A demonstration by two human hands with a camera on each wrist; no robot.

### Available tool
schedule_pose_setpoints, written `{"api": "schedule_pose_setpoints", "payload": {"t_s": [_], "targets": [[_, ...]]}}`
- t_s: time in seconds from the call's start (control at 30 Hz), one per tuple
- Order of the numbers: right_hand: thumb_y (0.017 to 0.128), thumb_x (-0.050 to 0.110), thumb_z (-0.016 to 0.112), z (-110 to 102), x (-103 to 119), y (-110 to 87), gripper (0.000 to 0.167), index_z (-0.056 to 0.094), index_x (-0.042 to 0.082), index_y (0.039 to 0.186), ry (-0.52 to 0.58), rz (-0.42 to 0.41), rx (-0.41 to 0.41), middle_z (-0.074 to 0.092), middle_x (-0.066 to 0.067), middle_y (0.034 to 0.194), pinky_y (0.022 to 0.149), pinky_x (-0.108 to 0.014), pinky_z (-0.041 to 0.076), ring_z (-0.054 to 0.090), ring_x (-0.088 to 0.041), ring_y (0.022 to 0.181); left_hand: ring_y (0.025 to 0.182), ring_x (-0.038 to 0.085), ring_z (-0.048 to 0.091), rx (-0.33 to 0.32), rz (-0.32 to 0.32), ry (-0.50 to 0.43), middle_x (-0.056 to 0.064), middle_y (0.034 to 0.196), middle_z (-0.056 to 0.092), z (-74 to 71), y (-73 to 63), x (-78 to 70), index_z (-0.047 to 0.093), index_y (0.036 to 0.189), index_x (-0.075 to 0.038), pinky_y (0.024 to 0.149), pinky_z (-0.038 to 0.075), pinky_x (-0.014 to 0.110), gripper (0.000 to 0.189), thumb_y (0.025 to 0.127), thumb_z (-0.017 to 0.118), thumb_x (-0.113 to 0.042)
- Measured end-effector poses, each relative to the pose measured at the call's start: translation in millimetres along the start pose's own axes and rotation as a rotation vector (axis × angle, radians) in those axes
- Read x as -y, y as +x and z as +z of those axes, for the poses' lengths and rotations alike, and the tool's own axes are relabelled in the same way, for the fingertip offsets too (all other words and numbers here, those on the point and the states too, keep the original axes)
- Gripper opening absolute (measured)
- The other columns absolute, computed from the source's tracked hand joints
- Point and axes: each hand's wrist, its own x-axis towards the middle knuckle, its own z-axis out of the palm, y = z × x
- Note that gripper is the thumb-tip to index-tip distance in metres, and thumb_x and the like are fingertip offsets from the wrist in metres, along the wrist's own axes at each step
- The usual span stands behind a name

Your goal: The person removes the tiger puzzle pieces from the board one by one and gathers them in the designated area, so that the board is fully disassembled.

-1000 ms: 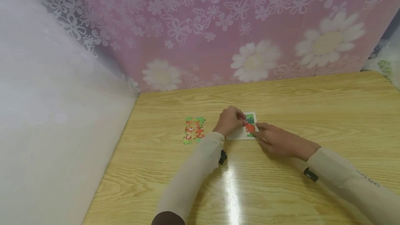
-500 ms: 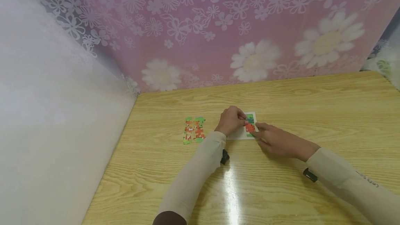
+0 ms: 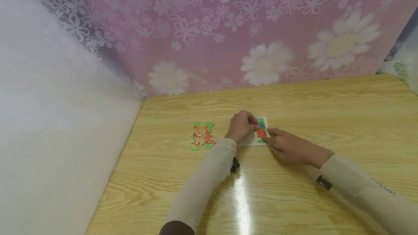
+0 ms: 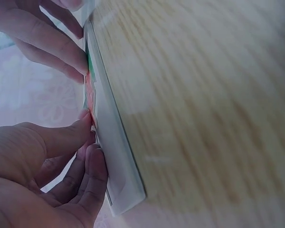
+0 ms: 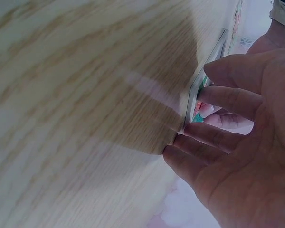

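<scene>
A white puzzle tray (image 3: 250,141) lies on the table, with green and orange jigsaw pieces (image 3: 261,133) fitted along its right side. My left hand (image 3: 241,127) reaches over the tray from the left. Its thumb and bent fingers pinch a small puzzle piece at the inner edge of the fitted ones; in the left wrist view the fingers (image 4: 96,161) mostly hide that piece. From the right, my right hand (image 3: 290,148) rests at the tray's edge with fingers extended. One fingertip touches the fitted pieces, while other fingertips (image 5: 170,151) rest on the tabletop beside the tray.
Left of the tray, several loose puzzle pieces (image 3: 208,139) with a tiger picture lie grouped in two columns. The wooden table (image 3: 169,184) meets a white wall (image 3: 65,119) at left and a pink flowered backdrop (image 3: 209,57) behind.
My left hand and forearm have shifted very slightly to the right over the tray. The right hand stays in place, and the loose pieces have not visibly moved.
</scene>
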Motion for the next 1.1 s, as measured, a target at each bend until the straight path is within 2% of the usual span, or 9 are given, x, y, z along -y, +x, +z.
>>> {"api": "schedule_pose_setpoints", "payload": {"t_s": [0.37,0.57,0.87,1.1], "targets": [[0.099,0.004,0.060,-1.8,-1.3,1.9,0.034,0.062,-0.012,0.130,0.009,0.001,0.010,0.041,-0.044,0.142,0.092,-0.056,0.051,0.045,-0.056,0.131,0.067,0.005,0.058,-0.014,0.010,0.014,-0.008,0.073,0.066,1.1,0.6,-2.3,0.078,0.087,-0.011,0.067,0.047,0.022,0.007,0.086,0.083,-0.015],[0.100,0.004,0.060,-3.2,-2.5,1.4,0.035,0.061,-0.011,0.131,0.008,-0.006,0.008,0.041,-0.042,0.143,0.093,-0.058,0.051,0.046,-0.055,0.130,0.068,0.003,0.059,-0.023,0.013,-0.012,-0.009,0.075,0.067,-2.1,0.2,-0.3,0.077,0.089,-0.013,0.069,0.049,0.022,0.006,0.089,0.081,-0.017],[0.099,0.003,0.061,-4.6,-1.3,2.0,0.036,0.061,-0.013,0.130,0.004,0.022,0.016,0.039,-0.044,0.143,0.095,-0.058,0.050,0.045,-0.056,0.130,0.073,0.005,0.063,-0.063,0.020,-0.053,-0.003,0.084,0.072,-19.8,-3.6,5.9,0.077,0.094,-0.010,0.071,0.053,0.024,0.007,0.090,0.079,-0.016],[0.099,0.005,0.062,-4.0,-0.5,2.2,0.036,0.060,-0.014,0.130,-0.013,0.023,0.015,0.040,-0.044,0.143,0.097,-0.060,0.047,0.045,-0.056,0.130,0.078,0.009,0.065,-0.066,0.023,-0.071,0.001,0.089,0.072,-36.9,-15.1,26.9,0.076,0.096,-0.008,0.072,0.054,0.025,0.009,0.091,0.078,-0.015]]}}
